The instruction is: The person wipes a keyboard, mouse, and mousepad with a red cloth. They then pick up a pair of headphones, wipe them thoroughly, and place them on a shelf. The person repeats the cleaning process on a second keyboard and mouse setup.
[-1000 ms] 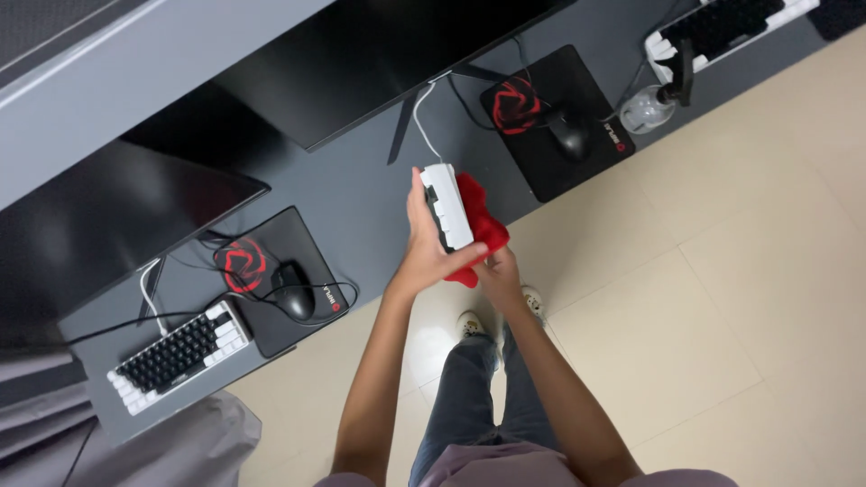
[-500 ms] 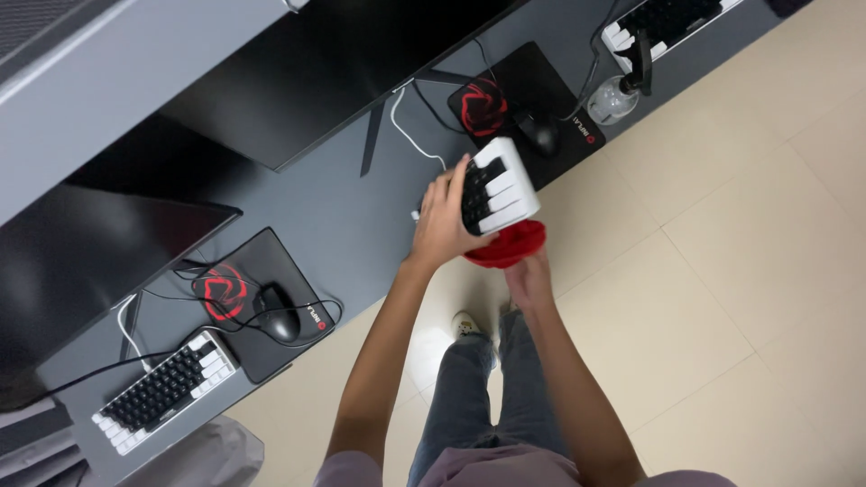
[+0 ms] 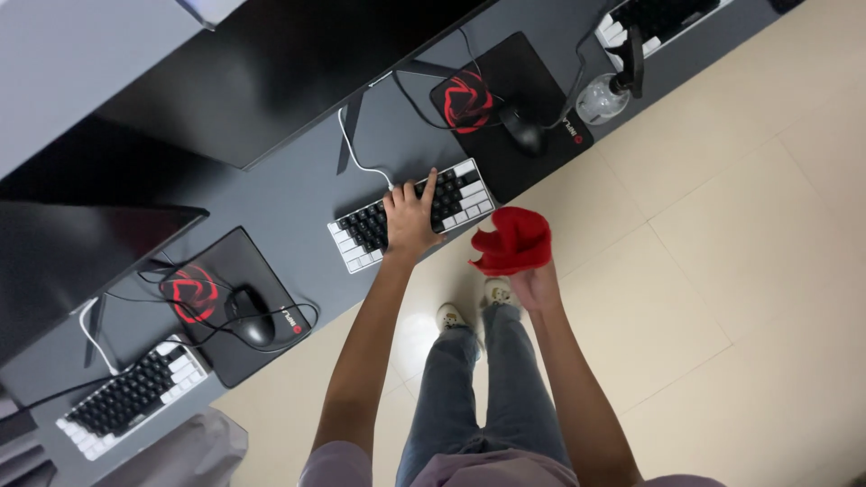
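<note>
The left hand (image 3: 410, 221) lies flat on a compact black-and-white keyboard (image 3: 413, 215) resting on the dark grey bench (image 3: 289, 189). The right hand (image 3: 532, 281) grips a crumpled red cloth (image 3: 511, 240) out over the beige tiled floor (image 3: 722, 271), just off the bench edge. A black mouse (image 3: 523, 131) sits on a black mouse pad with a red emblem (image 3: 505, 99) near the keyboard.

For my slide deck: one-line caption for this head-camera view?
Left hand rests on a black-and-white keyboard on a long dark desk; right hand holds a crumpled red cloth beside it.
</note>
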